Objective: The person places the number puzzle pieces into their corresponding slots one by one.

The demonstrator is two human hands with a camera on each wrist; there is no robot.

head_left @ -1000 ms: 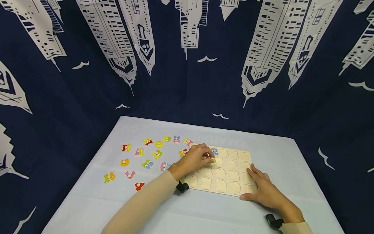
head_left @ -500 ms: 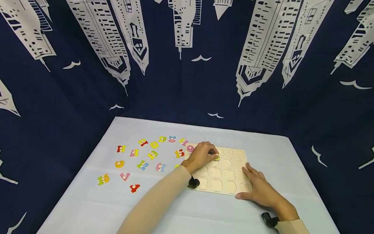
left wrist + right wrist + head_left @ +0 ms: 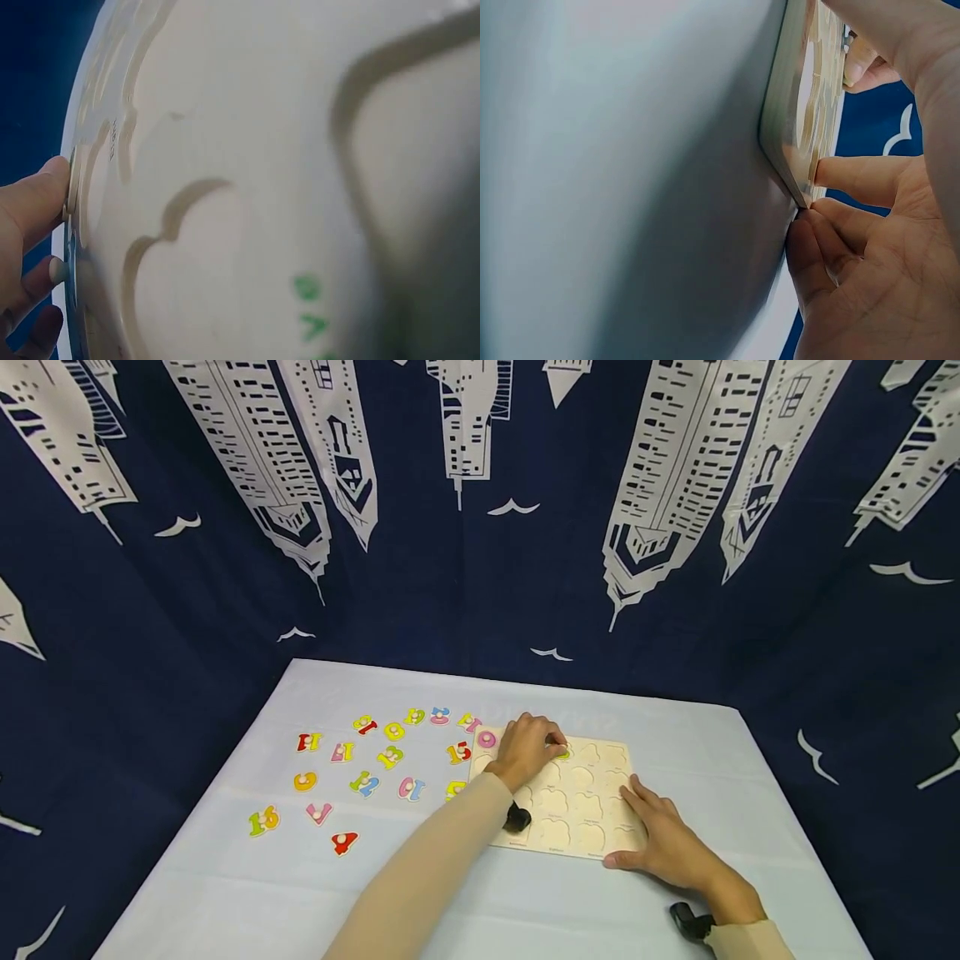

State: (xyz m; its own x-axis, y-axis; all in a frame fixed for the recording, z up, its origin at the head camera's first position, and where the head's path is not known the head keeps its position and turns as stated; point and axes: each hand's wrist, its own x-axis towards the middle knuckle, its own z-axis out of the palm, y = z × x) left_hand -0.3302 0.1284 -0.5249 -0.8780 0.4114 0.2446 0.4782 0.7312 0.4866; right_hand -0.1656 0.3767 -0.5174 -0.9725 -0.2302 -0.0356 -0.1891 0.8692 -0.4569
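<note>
In the head view my left hand (image 3: 528, 750) reaches over the top row of a pale wooden puzzle board (image 3: 567, 783). Its thumb and forefinger pinch a small yellow-green puzzle piece (image 3: 564, 755), mostly hidden by the fingers. A pink ring-shaped piece (image 3: 487, 739) sits in the board's top left recess. My right hand (image 3: 671, 843) rests at the board's right side, fingers extended along the edge and thumb at the near corner. The right wrist view shows the right hand's fingertips (image 3: 829, 171) touching the board edge (image 3: 780, 120). Up close, the left wrist view shows bare recesses (image 3: 187, 285).
Loose number pieces lie left of the board on the white table (image 3: 225, 885), among them a red 4 (image 3: 344, 843), a pink 7 (image 3: 318, 813) and a green-yellow 16 (image 3: 264, 821). A red-yellow 15 (image 3: 459, 752) lies close to the board's left edge. Dark blue patterned cloth (image 3: 465, 602) hangs behind.
My left hand has moved right and slightly away along the board's top row with the yellow-green piece, uncovering the pink ring-shaped piece. The view has shifted slightly; my right hand stays at the board.
</note>
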